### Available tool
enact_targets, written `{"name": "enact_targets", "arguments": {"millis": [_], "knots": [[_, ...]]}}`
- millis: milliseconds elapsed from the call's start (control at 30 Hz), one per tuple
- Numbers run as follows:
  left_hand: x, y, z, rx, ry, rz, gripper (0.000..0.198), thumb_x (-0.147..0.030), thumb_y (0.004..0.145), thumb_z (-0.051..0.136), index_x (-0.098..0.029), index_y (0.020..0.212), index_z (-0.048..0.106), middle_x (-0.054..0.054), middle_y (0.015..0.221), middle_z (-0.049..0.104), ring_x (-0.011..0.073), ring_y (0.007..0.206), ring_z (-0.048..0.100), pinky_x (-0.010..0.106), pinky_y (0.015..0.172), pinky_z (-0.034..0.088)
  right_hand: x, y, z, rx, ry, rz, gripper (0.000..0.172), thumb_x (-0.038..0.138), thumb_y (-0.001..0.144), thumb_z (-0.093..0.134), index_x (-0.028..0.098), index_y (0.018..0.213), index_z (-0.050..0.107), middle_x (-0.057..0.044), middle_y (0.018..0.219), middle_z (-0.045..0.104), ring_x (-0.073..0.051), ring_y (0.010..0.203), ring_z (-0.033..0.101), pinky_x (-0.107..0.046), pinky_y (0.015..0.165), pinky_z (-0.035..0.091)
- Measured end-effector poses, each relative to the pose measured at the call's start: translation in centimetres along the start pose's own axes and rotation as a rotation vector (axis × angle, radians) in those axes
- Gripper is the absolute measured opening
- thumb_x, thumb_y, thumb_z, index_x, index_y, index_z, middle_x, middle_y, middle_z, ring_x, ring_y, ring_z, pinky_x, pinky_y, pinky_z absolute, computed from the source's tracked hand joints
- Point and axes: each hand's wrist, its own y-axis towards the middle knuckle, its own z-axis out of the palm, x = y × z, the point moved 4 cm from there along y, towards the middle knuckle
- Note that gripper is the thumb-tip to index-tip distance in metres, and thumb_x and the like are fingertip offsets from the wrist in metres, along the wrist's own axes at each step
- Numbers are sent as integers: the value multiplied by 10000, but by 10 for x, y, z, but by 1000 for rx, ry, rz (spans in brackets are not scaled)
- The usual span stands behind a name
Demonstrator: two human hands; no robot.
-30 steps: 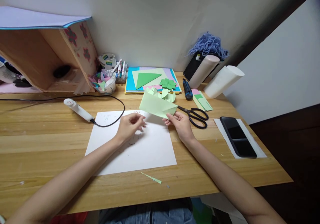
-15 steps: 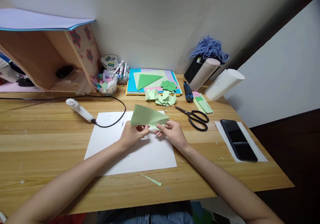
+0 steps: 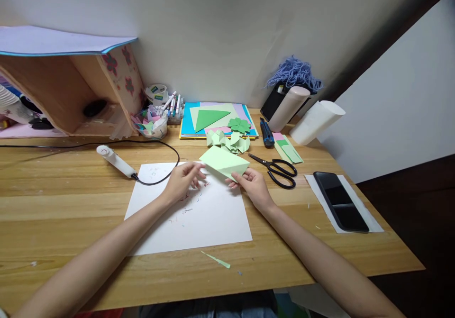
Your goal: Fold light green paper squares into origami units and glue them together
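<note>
Paper gripped by right hand, its left corner toward left hand

Right hand [image 3: 253, 184]: thumb above, fingers beneath, closed on the near right end of the folded paper [image 3: 223, 159]. Left hand [image 3: 180, 181]: fingers loosely curled and partly open, nothing held. Its fingertips point right, just beside the paper's left corner; whether they touch cannot be told from this view.

Paper: light green, raised and tilted, between the hands and a little to the far side of them. Long axis runs from far left to near right, ending in the right hand's pinch. Right hand is nearer, being in contact. Judged key relation: the free left corner lies to the right of and slightly beyond the left fingertips, a small reach at most.

Surroundings: beneath the hands, a white sheet [image 3: 216, 221] with scattered marks; nearer, a green strip [image 3: 216, 259]. Just beyond the paper, folded pieces [image 3: 242, 144]. To the right, scissors [image 3: 269, 164], blades pointing left; farther right, a phone [image 3: 341, 202]. To the left, a white tool [image 3: 116, 161] on a black cable [image 3: 158, 184]. At the far side, a stack [image 3: 187, 114] bearing a clover [image 3: 239, 125].
</note>
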Motion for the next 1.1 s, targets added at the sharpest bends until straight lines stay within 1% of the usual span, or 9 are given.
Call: {"name": "enact_targets", "arguments": {"millis": [100, 233, 433, 533, 700, 800, 867, 933, 1100], "knots": [[-2, -3, 14, 125, 17, 14, 335, -460, 785, 466, -141, 808, 566, 55, 759, 653, 105, 515, 574, 208, 479, 418, -3, -6, 13, 143, 8, 59, 378, 436, 653, 659, 99, 821, 633, -101, 750, 694, -167, 605, 647, -290, 592, 538], [1, -1, 15, 134, -37, 3, 325, -445, 812, 429, -143, 769, 542, 46, 747, 636, 100, 504, 572, 209, 471, 382, -1, -6, 12, 189, 2, 67, 348, 430, 672, 638, 117, 826, 644, -69, 763, 685, -157, 664, 643, -296, 653, 531], [2, -5, 14, 94, 54, 26, 313, -448, 818, 415, -157, 783, 525, 30, 725, 621, 104, 526, 561, 219, 508, 404, -2, 1, 2, 207, -44, 117, 308, 402, 657, 658, 120, 781, 651, -38, 641, 661, -113, 561, 601, -240, 582, 493], [-3, -11, 18, 101, 134, 58, 313, -452, 812, 420, -162, 785, 536, 23, 713, 614, 114, 536, 553, 244, 558, 427, 1, -3, 4, 166, -171, -1, 289, 395, 683, 636, 119, 765, 659, -39, 637, 652, -122, 555, 579, -239, 545, 464], [-9, -20, 29, 158, 210, 30, 328, -452, 820, 403, -174, 844, 577, 42, 768, 632, 159, 659, 570, 292, 645, 434, 18, -18, 10, 95, -490, -376, 149, 296, 759, 574, 183, 775, 670, -50, 747, 658, -179, 706, 584, -278, 626, 446], [-6, -20, 32, 158, 124, -23, 387, -468, 784, 474, -171, 1018, 554, 102, 1021, 603, 225, 938, 547, 338, 775, 432, 23, -24, 14, 131, -627, -555, 142, 216, 792, 520, 210, 793, 662, -49, 785, 663, -186, 743, 581, -306, 696, 435], [-1, -19, 33, 149, 18, -61, 408, -474, 777, 489, -165, 1034, 559, 122, 1175, 529, 252, 1103, 461, 352, 871, 399, 23, -25, 16, 155, -666, -615, 146, 193, 797, 506, 212, 792, 651, -48, 791, 663, -182, 746, 577, -309, 704, 427], [2, -17, 34, 151, -112, -89, 403, -470, 789, 479, -161, 1033, 565, 123, 1231, 490, 256, 1156, 423, 363, 929, 368, 22, -25, 16, 146, -676, -611, 121, 212, 788, 529, 207, 728, 633, -43, 728, 649, -173, 698, 563, -293, 655, 419], [-1, -16, 36, 262, -384, -90, 384, -411, 815, 481, -195, 1133, 496, 111, 1183, 525, 230, 1081, 499, 397, 954, 360, 16, -23, 15, 73, -538, -453, 216, 323, 727, 622, 188, 574, 551, -18, 618, 590, -142, 581, 513, -252, 530, 373]]}}
